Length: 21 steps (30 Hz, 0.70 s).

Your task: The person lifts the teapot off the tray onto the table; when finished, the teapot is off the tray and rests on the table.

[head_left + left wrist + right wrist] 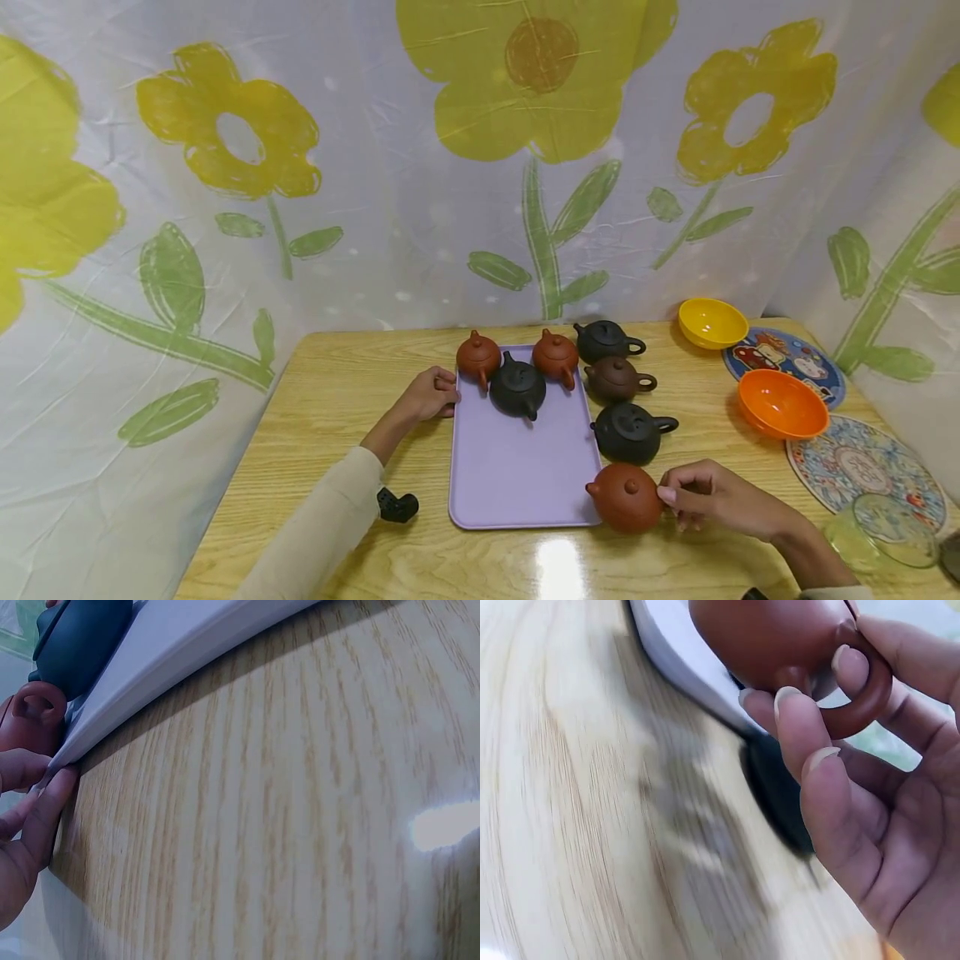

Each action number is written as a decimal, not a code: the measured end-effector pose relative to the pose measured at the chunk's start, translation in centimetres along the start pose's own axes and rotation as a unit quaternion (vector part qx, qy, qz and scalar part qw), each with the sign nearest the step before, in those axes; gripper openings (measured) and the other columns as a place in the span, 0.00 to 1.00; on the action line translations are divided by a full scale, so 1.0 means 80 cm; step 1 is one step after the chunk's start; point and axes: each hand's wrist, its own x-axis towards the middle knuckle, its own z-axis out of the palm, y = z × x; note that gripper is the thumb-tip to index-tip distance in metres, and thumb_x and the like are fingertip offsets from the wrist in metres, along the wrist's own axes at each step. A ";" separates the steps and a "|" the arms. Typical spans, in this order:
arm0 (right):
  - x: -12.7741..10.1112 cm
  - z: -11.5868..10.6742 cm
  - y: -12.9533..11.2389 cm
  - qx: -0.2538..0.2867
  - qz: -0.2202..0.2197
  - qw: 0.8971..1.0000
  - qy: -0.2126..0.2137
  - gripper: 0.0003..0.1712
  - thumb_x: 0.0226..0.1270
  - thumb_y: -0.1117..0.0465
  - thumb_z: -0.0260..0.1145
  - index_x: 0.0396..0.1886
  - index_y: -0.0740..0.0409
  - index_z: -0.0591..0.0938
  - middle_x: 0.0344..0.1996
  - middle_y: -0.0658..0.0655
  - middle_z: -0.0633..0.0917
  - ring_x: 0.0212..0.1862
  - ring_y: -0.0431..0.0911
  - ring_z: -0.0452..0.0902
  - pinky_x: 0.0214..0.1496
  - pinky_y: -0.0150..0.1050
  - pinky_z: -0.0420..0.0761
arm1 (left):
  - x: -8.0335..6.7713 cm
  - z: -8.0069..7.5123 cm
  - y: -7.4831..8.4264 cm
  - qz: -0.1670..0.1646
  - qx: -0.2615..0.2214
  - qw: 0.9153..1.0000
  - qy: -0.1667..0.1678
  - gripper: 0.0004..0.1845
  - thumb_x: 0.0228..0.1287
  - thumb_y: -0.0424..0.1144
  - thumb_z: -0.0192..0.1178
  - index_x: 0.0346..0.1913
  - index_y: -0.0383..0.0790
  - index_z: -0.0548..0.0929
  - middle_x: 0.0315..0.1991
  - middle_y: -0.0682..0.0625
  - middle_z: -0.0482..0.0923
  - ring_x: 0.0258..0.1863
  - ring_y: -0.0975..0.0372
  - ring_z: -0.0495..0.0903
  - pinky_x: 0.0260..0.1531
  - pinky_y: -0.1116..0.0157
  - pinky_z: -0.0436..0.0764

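Note:
My right hand [723,500] grips a red-brown teapot [626,497] by its loop handle [866,705], with a fingertip through the loop. In the head view the pot overlaps the near right corner of a lilac tray [517,475], spout pointing left. Thumb and fingers of my left hand [430,395] pinch the tray's left rim, close beside a small red-brown teapot [478,357]. That pot, a black teapot [517,388] and another red-brown teapot [556,358] sit at the tray's far end.
Right of the tray stand a black teapot [604,340], a dark brown teapot [617,380] and another black teapot [628,433]. Further right are a yellow bowl [712,323], an orange bowl [782,405], a patterned round mat [870,462] and clear glassware [892,533].

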 end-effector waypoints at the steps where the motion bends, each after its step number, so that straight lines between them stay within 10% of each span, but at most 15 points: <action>1: -0.004 -0.003 0.002 0.002 0.001 1.000 0.000 0.13 0.79 0.71 0.48 0.37 0.73 0.77 0.31 0.71 0.75 0.30 0.56 0.79 0.31 0.36 0.85 | 0.000 0.000 0.000 0.001 0.001 1.000 -0.001 0.19 0.67 0.28 0.61 0.59 0.30 0.73 0.50 0.38 0.76 0.41 0.57 0.80 0.35 0.66 0.88; 21: -0.018 -0.031 0.028 -0.013 0.086 0.996 0.005 0.17 0.81 0.64 0.49 0.40 0.73 0.78 0.32 0.74 0.79 0.32 0.48 0.82 0.33 0.35 0.85 | 0.000 -0.001 -0.001 0.015 -0.011 1.000 -0.006 0.20 0.64 0.27 0.62 0.58 0.28 0.73 0.47 0.38 0.77 0.36 0.59 0.80 0.33 0.66 0.88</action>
